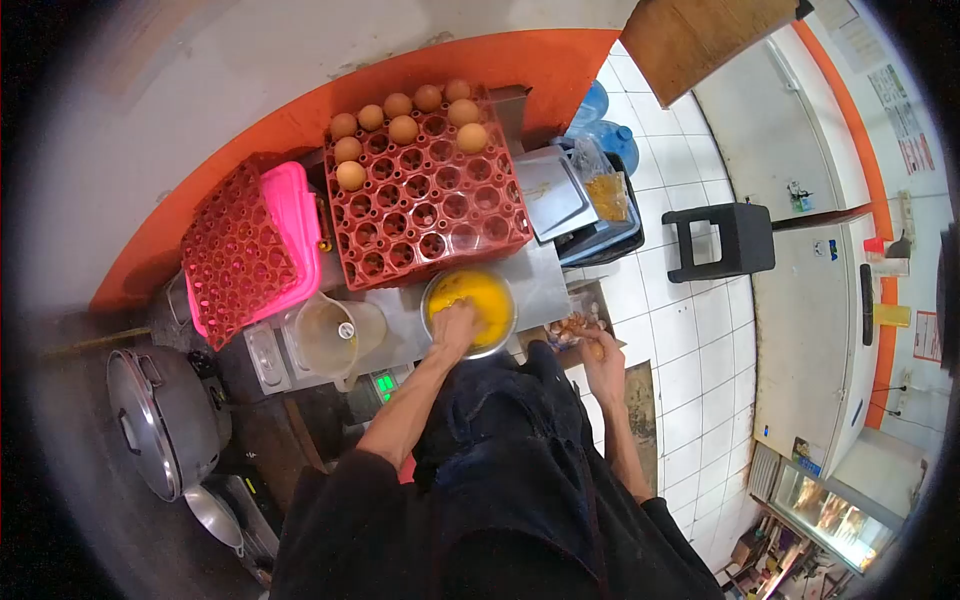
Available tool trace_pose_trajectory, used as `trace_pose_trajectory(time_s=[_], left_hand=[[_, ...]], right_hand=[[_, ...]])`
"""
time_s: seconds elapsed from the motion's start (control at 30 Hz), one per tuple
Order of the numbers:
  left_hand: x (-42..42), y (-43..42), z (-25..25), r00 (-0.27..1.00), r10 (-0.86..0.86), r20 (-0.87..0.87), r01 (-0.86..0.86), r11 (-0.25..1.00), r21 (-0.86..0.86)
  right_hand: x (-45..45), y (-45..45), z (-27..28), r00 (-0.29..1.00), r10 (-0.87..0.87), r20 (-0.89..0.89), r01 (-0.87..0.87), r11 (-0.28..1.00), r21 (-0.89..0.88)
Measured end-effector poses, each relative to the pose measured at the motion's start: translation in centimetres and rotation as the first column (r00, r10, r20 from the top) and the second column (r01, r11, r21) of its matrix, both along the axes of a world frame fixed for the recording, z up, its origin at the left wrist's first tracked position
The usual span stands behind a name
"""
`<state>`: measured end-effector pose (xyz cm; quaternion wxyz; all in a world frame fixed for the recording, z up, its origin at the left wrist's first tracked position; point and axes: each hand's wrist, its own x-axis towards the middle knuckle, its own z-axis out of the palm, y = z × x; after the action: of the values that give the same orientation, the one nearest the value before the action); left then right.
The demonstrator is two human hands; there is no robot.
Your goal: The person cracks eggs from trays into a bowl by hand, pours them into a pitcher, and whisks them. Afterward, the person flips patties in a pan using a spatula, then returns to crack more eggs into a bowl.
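My left hand reaches over a round metal bowl of yellow egg. Its fingers point down at the egg, and I cannot make out their tips or anything in them. Off to the right, my right hand is closed on what looks like a brown eggshell. Just below it sits a container holding several broken eggshells. Behind the bowl stands a stack of red egg trays, with several brown eggs along its far and left edges.
A clear plastic jug and a scale with a green display are left of the bowl. Further left are a pink lid under another red tray and a large pot. A black stool stands on the tiled floor.
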<state>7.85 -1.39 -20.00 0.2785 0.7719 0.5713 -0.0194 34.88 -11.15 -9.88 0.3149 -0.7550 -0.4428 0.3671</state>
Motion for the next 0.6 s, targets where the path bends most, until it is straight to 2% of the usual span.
trace_pose_trajectory(time_s=[0.07, 0.1, 0.2, 0.3, 0.37, 0.6], left_hand=[[0.6, 0.2, -0.8, 0.998, -0.02, -0.059, 0.019, 1.0, -0.017], [0.8, 0.2, -1.5, 0.992, -0.038, -0.118, 0.034, 0.999, -0.032], [1.0, -0.3, -3.3, 0.983, -0.097, -0.157, 0.091, 0.995, -0.044], [1.2, -0.4, -4.5, 0.986, -0.046, -0.159, 0.04, 0.998, -0.039], [1.1, -0.1, -4.6, 0.983, -0.076, -0.164, 0.067, 0.996, -0.059], [1.6, 0.9, -4.3, 0.982, -0.089, -0.166, 0.081, 0.995, -0.056]], right_hand=[[-0.1, -0.3, -0.3, 0.999, 0.041, 0.034, -0.042, 0.999, 0.012], [-0.2, -0.5, -0.1, 0.999, 0.034, 0.034, -0.034, 0.999, 0.009], [-0.3, -1.2, 0.8, 1.0, -0.009, 0.005, 0.009, 1.0, -0.029], [-0.2, -2.0, 1.1, 0.999, -0.052, -0.012, 0.051, 0.996, -0.071], [-0.1, -2.4, 1.1, 0.997, -0.077, 0.012, 0.078, 0.991, -0.113], [0.5, -3.6, 0.5, 0.995, -0.1, 0.016, 0.101, 0.989, -0.103]])
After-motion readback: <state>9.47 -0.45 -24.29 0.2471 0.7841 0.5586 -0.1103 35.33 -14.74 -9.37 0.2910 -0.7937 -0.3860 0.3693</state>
